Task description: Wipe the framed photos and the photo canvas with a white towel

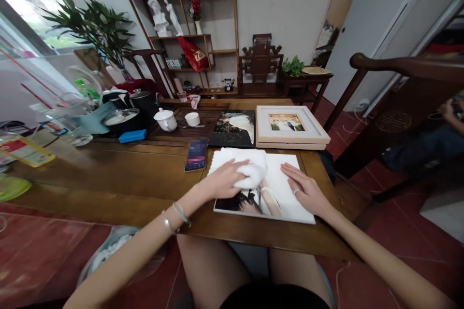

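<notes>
A photo panel (290,203) with a white right side and a dark lower left corner lies flat near the front edge of the wooden table. My left hand (226,178), bangles on its wrist, is closed on a bunched white cloth (252,171) that rests on the panel and covers much of its upper left. My right hand (306,188), with a ring on one finger, lies flat with fingers stretched out on the panel's right side. It holds nothing. Just left of the cloth is a phone (196,154) with its screen lit.
Behind the panel lie a dark picture panel (234,128) and a pale framed photo (293,126) on a box. Farther left are a white lidded cup (166,119), a small white bowl (192,119), a blue sponge (132,135) and a black pot (142,105). A wooden chair (384,116) stands right.
</notes>
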`<state>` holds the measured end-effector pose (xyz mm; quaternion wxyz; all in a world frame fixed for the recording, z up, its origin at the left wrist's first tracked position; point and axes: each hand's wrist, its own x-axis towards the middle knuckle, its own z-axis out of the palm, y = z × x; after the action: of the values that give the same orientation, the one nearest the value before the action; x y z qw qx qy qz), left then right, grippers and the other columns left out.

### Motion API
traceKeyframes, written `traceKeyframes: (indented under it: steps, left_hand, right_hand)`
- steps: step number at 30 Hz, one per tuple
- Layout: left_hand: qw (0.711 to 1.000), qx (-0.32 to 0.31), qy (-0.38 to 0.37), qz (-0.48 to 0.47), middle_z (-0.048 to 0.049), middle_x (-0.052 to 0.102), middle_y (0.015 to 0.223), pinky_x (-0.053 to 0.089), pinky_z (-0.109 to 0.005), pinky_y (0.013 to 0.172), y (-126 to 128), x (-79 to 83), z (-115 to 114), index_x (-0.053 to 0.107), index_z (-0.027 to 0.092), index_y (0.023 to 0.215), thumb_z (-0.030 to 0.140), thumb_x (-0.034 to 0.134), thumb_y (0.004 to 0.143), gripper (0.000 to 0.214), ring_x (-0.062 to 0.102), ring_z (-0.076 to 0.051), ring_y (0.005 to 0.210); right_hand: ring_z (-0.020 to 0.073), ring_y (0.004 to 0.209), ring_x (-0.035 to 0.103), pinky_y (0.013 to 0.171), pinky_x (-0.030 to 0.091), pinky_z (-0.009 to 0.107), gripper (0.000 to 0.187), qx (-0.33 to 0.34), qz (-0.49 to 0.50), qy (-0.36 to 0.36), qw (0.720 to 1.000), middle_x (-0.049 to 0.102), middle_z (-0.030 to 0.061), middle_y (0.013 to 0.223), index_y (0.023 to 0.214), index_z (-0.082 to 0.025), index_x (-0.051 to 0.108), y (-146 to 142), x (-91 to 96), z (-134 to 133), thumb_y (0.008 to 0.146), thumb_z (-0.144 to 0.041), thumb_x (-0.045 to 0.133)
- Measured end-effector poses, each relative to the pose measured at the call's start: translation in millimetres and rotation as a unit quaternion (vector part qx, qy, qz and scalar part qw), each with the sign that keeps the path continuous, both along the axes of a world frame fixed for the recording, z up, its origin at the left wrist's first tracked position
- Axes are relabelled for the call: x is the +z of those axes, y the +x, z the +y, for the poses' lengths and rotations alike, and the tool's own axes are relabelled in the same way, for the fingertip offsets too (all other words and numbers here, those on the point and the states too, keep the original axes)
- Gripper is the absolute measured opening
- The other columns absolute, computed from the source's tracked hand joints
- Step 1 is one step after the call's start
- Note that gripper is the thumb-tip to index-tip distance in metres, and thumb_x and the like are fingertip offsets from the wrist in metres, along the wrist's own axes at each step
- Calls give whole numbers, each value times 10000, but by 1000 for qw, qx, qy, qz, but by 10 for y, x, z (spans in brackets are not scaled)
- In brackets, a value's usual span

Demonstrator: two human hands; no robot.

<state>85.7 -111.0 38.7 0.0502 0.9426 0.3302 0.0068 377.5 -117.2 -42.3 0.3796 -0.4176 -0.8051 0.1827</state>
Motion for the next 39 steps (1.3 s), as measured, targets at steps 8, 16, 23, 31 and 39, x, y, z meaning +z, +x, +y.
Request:
traceKeyframes:
  steps: [8,16,23,31,39]
  left_hand:
    - [999,25,45,2,-139,452,1440,238,-486,1140,15,-92,300,665,149,1119,318,521,902,310,312,-273,1401]
    - [995,-93,21,8,-104,322,1522,126,-532,1158,104,-134,-692,720,216,975,327,658,782,231,199,-306,1437]
    - [998,-56,21,9,-111,379,1492,210,-462,1158,14,-127,-336,704,181,1027,277,588,841,239,285,-261,1413]
    - [997,-18,73,12,-108,403,1478,192,-483,1156,-26,-160,361,681,172,1082,317,522,903,280,268,-255,1420]
    - [995,-80,64,1,-80,280,1543,42,-585,1149,28,-242,-625,748,202,806,301,647,787,143,195,-358,1429]
  right_hand:
    - [242,1306,441,1097,358,528,402,3,0,4,1000,550,70,1352,1305,-227,562,1,-6,4,926,-239,426]
    - [251,1299,451,1091,366,531,405,1,3,-1,1000,552,70,1350,1307,-234,561,-12,8,-7,923,-240,435]
    - [252,1300,448,1093,363,532,402,-3,4,-3,1000,556,56,1347,1304,-249,565,-7,5,-8,923,-242,437]
    - [245,1310,436,1099,356,527,405,1,-8,-1,1000,550,64,1353,1313,-234,555,7,8,-5,930,-238,423]
    - [249,1303,446,1098,356,534,402,-1,2,-5,1000,555,61,1349,1305,-242,563,-9,8,-9,922,-240,438]
